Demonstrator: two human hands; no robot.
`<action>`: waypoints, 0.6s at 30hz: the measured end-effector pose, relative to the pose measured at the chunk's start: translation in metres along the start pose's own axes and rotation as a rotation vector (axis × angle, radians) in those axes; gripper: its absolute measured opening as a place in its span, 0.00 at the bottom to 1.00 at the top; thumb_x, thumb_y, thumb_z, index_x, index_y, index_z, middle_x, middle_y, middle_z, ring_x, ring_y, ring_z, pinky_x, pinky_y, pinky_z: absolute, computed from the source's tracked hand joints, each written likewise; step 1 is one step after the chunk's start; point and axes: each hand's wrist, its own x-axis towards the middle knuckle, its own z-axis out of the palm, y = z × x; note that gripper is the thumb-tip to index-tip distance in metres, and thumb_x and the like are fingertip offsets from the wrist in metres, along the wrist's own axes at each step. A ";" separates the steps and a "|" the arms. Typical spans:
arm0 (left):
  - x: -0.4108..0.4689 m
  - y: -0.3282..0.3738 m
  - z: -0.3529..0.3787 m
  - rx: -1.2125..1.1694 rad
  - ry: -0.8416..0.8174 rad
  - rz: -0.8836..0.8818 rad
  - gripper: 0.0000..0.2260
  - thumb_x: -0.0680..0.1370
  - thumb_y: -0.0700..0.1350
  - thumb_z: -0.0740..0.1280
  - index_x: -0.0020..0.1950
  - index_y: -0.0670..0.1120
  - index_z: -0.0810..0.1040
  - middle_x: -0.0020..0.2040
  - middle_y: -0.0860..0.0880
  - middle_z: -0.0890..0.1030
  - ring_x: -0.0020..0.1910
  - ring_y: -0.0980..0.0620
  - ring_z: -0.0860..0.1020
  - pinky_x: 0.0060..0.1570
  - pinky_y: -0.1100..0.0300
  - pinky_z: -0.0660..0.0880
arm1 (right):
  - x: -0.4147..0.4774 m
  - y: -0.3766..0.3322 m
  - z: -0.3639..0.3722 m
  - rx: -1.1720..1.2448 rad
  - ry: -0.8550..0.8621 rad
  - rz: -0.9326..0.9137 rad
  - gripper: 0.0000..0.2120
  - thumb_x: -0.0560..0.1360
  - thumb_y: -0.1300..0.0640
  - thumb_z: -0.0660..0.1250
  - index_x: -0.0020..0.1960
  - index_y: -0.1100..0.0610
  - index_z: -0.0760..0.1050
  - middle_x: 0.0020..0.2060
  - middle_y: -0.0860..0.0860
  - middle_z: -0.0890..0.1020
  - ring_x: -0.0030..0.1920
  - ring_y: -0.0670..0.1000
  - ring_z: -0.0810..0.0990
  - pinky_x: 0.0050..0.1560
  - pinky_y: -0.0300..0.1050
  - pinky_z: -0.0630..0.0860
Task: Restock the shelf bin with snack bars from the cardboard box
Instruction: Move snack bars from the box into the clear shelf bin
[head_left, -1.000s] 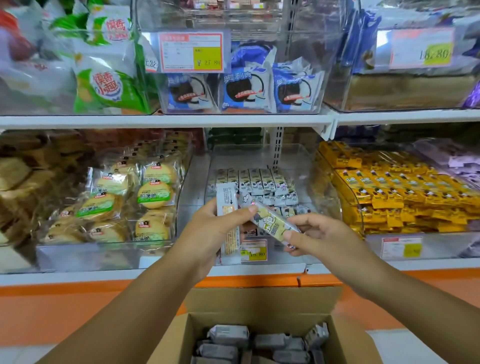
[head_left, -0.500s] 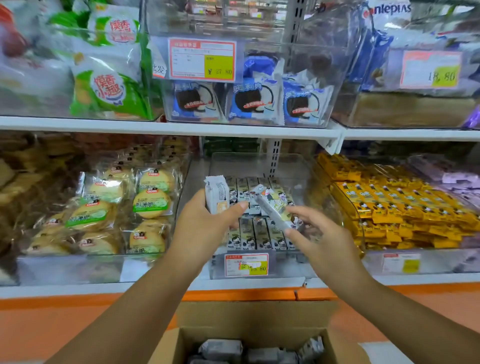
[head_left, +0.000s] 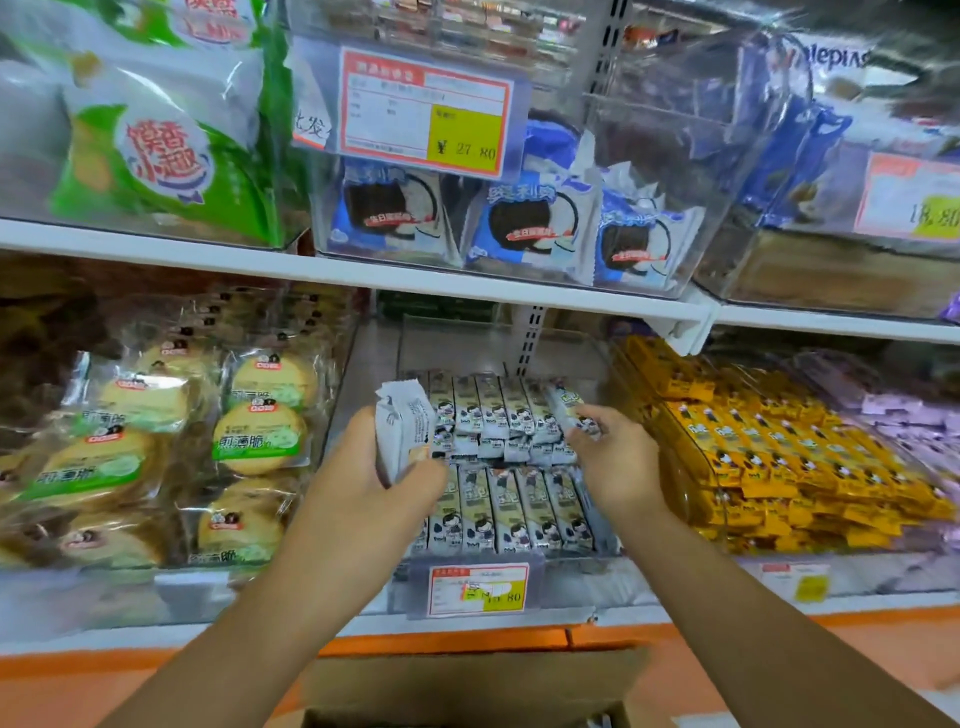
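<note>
The snack bars (head_left: 498, 509) are showing cream and grey wrappers with little black cartoon faces. The price tag (head_left: 478, 590) is showing white with a red edge and a yellow patch. The packs (head_left: 779, 457) on the right are shining yellow with small dark marks. The round cakes (head_left: 254, 441) are looking yellow under green and white labels. The cookie packets (head_left: 524, 228) are showing blue and white with black circles. The cardboard box (head_left: 467, 686) is looking brown.

Top-mid price tag (head_left: 423, 111) reads ¥27.80, rt tag (head_left: 914, 205) 18.80, bag (head_left: 852, 78) "nlepins".
</note>
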 end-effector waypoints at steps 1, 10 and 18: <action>0.000 -0.001 -0.001 -0.001 -0.001 -0.009 0.06 0.73 0.50 0.65 0.49 0.53 0.73 0.49 0.41 0.78 0.48 0.41 0.80 0.52 0.40 0.76 | 0.003 0.001 0.002 -0.010 0.003 0.006 0.14 0.79 0.61 0.63 0.64 0.56 0.75 0.30 0.47 0.75 0.22 0.47 0.68 0.16 0.31 0.62; 0.007 -0.010 -0.007 -0.142 -0.042 -0.043 0.04 0.72 0.53 0.67 0.44 0.62 0.75 0.44 0.47 0.81 0.46 0.50 0.83 0.51 0.44 0.79 | 0.019 0.002 0.011 -0.166 -0.044 0.050 0.17 0.80 0.60 0.61 0.69 0.55 0.71 0.43 0.54 0.79 0.26 0.46 0.71 0.22 0.36 0.65; 0.004 -0.011 -0.006 -0.072 -0.067 -0.005 0.07 0.77 0.50 0.65 0.50 0.64 0.76 0.52 0.43 0.80 0.50 0.43 0.79 0.46 0.53 0.75 | 0.024 0.013 0.014 -0.047 -0.186 0.170 0.23 0.81 0.63 0.58 0.74 0.49 0.63 0.64 0.55 0.74 0.24 0.45 0.64 0.17 0.35 0.63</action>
